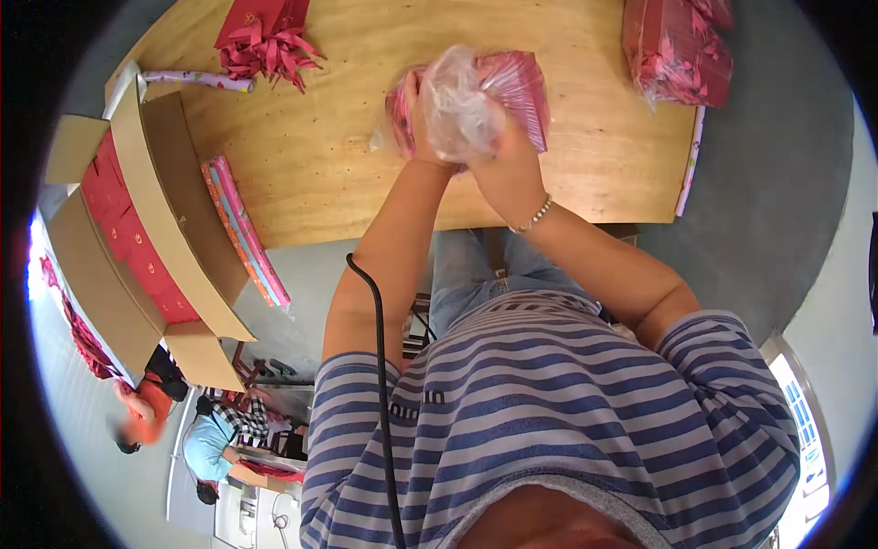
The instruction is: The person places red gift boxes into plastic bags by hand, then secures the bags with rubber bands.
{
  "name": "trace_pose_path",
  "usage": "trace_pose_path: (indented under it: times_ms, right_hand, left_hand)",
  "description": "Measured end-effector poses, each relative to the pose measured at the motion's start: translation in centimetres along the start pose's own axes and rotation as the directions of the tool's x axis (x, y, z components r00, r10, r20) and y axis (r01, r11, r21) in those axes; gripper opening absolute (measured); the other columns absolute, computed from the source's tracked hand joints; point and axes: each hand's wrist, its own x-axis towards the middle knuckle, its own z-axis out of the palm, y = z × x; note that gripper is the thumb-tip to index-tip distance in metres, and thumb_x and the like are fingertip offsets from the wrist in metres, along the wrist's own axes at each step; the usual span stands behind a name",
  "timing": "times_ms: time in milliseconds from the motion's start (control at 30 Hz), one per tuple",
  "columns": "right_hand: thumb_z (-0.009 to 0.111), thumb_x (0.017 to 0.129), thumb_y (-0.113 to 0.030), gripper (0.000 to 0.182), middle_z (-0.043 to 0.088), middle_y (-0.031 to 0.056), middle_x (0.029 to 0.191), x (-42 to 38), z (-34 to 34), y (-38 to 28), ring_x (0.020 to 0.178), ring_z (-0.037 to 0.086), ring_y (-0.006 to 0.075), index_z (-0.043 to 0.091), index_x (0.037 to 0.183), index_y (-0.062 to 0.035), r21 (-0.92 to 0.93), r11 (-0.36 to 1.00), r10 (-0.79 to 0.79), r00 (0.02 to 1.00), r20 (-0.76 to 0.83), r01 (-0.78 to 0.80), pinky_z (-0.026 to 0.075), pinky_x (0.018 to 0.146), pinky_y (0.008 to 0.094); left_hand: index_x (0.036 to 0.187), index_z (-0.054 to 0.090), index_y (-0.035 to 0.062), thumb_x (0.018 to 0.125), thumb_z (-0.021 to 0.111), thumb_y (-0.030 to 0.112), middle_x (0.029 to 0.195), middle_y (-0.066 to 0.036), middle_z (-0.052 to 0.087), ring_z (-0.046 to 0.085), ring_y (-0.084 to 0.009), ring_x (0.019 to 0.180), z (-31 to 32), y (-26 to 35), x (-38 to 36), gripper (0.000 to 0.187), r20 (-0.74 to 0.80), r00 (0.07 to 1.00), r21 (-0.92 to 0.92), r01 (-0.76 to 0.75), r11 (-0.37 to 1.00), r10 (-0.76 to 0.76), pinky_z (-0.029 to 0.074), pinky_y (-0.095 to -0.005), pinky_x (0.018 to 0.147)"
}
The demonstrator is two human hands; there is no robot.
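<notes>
A clear plastic bag (455, 96) with a stack of pink-red items (523, 91) inside lies on the wooden table (320, 174), in front of my body. Its loose plastic is bunched up between my two hands. My left hand (428, 128) is wrapped round the left side of the bag, its fingers partly covered by the plastic. On the right side of the bunched plastic, my right hand (501, 142) is closed on the bag, with its fingertips hidden and slightly blurred.
Red bags with ribbons (265, 41) lie at the back left. A wrapped red bundle (679, 55) sits at the right edge. Patterned rolls (242, 229) lie beside an open carton (174, 183) of red items. Two other people (208, 448) (146, 407) are at the lower left.
</notes>
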Motion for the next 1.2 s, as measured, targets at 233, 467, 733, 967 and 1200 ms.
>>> trace_pose_path:
  times_ms: [233,467,733,967,1200]
  right_hand:
    - [0.07,0.077,-0.003,0.038,0.058,0.008,0.099,-3.5,-6.1,3.0,0.089,0.058,0.0135,0.051,0.11,0.0001,-0.237,0.971,0.015,0.999,-0.045,-0.025,0.049,0.078,0.0264]
    - [0.079,0.07,-0.012,0.026,0.057,0.0062,0.069,-0.2,-8.0,5.1,0.062,0.054,0.014,0.055,0.075,-0.0026,-0.335,0.938,0.085,0.996,-0.028,-0.09,0.047,0.058,0.0276]
    - [0.083,0.063,-0.018,0.033,0.055,0.0041,0.062,3.5,-10.8,9.0,0.057,0.052,0.0129,0.054,0.07,-0.0041,-0.348,0.912,0.272,0.955,0.118,-0.217,0.044,0.054,0.0265]
    - [0.075,0.068,-0.019,0.026,0.057,0.0035,0.064,5.6,-13.1,6.1,0.058,0.054,0.0131,0.055,0.071,-0.0035,-0.418,0.904,0.187,0.961,0.205,-0.087,0.046,0.055,0.0286]
    - [0.064,0.08,-0.014,0.084,0.026,0.0159,0.146,6.7,-8.5,10.6,0.136,0.024,0.0241,0.012,0.145,-0.0007,-0.346,0.9,-0.22,0.962,0.164,0.265,0.02,0.112,0.0307]
  left_hand:
    - [0.132,0.044,0.0087,0.094,0.036,0.039,0.135,-0.006,0.05,0.043,-0.0221,0.124,-0.8,0.0,0.5,0.05,0.251,0.967,0.601,-0.191,0.776,0.044,0.02,-0.0394,0.11]
    - [0.11,0.064,0.0144,0.076,0.059,0.034,0.114,-0.004,0.063,0.043,-0.0272,0.125,0.4,0.2,1.1,0.04,0.125,0.949,0.79,-0.271,0.549,0.289,0.021,-0.0578,0.104]
    - [0.109,0.066,0.02,0.078,0.057,0.035,0.133,0.002,0.05,0.039,-0.0271,0.128,2.1,0.8,1.1,0.036,0.244,0.939,0.92,-0.303,0.25,0.241,0.019,-0.0591,0.105]
    - [0.107,0.066,0.0189,0.076,0.059,0.036,0.132,0.003,0.049,0.041,-0.026,0.124,3.8,2.8,0.8,0.037,0.187,0.953,0.919,-0.255,0.299,0.238,0.02,-0.0594,0.103]
    - [0.114,0.062,0.0129,0.078,0.058,0.036,0.129,-0.002,0.052,0.042,-0.0257,0.122,1.9,0.8,1.3,0.043,0.249,0.928,0.926,-0.312,0.212,0.278,0.021,-0.0541,0.105]
